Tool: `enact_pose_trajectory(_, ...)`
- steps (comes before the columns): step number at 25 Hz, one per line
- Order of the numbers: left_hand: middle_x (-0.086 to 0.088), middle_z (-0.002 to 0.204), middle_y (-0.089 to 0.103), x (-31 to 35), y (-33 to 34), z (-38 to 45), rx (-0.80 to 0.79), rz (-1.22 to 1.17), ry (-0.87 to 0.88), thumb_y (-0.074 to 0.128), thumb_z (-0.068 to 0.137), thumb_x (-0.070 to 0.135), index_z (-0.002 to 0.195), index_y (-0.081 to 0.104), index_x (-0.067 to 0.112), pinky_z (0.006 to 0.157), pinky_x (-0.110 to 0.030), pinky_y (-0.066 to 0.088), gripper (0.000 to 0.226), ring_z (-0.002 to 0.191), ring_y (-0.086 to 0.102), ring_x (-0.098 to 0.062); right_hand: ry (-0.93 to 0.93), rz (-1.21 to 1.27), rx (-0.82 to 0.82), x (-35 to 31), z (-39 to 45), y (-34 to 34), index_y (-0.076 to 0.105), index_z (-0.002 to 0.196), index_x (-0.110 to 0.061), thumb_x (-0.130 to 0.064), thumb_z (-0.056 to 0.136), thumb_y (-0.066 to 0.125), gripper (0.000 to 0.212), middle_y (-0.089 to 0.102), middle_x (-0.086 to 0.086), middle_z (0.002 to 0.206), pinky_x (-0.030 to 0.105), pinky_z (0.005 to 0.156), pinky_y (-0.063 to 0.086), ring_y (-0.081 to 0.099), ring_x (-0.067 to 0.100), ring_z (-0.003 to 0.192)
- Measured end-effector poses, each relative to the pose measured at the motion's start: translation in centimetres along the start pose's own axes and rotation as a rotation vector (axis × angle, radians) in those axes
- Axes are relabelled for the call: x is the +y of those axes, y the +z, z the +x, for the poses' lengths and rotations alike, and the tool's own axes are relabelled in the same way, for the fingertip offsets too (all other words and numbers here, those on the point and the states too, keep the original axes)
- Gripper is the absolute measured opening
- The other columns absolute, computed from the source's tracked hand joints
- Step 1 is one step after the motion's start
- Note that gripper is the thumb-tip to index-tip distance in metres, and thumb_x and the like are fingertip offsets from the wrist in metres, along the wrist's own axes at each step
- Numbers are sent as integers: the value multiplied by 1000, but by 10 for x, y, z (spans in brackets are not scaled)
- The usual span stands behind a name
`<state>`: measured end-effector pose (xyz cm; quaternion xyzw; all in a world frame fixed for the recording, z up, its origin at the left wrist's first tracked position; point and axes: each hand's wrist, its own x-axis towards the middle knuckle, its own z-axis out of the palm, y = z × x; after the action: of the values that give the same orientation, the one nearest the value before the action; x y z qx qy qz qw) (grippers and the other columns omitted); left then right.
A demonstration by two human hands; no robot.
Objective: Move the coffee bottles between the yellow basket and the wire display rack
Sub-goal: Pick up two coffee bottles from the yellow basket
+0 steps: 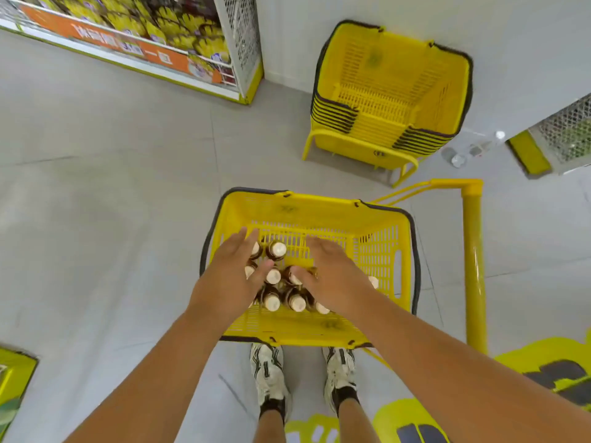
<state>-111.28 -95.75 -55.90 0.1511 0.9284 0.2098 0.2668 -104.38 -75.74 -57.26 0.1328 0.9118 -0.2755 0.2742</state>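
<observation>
A yellow basket (307,209) with dark handles sits on the grey floor (112,203), just ahead of the person's white sneakers (268,372). Inside it, a cluster of brown coffee bottles (276,250) with cream caps stands upright toward the near left part of the basket. Both hands reach down over the bottles. The left hand (233,273) has its fingers stretched out straight above the caps, its grip wide and holding nothing. The right hand (332,273) is also spread, fingers relaxed, over the bottles; whether it touches any cap cannot be told. A stack of yellow baskets (390,91) stands farther back by the wall. A wire rack (236,36) of yellow packets is at the upper left.
</observation>
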Motion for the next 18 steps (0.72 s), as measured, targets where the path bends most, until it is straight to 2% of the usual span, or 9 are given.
enact_pose_trajectory(4,9,169,12,-30,40,31,-35,-33,-47,51,99,53,160,18,37,121,-37,22,72,156,7,-12,-11,55,-39,16,46,45,15,164,-18,-60,103,42,79,18,4,171,40,125,22,12,23,158)
enact_pose_trajectory(8,4,170,12,-49,69,51,-83,-45,-95,54,98,52,161,15,34,120,-36,23,76,155,13,-17,-16,104,-28,22,79,75,18,163,-17,-58,102,46,79,22,4,170,39,125,24,15,23,157)
enact_pose_trajectory(12,3,164,32,-57,89,69,-64,-206,-219,59,99,43,161,19,32,114,-35,33,75,150,31,-19,-27,177,-50,24,101,99,19,163,-20,-57,102,48,77,24,2,169,37,122,26,19,22,155)
enact_pose_trajectory(14,3,154,47,-57,96,80,-10,-293,-299,63,98,38,158,31,27,105,-34,39,69,140,44,-20,-17,269,-26,26,110,109,26,161,-21,-54,101,53,74,31,1,166,36,120,29,27,22,153)
enact_pose_trajectory(16,8,131,60,-58,102,88,35,-332,-335,67,96,35,146,48,25,89,-30,41,55,118,55,-17,8,371,24,26,117,116,38,156,-22,-49,99,61,67,41,0,160,34,115,36,40,22,146)
enact_pose_trajectory(18,13,113,61,-63,108,95,54,-383,-358,71,93,35,136,56,30,80,-27,40,46,103,56,-13,40,477,59,25,124,121,47,150,-24,-45,97,67,61,48,-1,155,30,108,40,47,20,139)
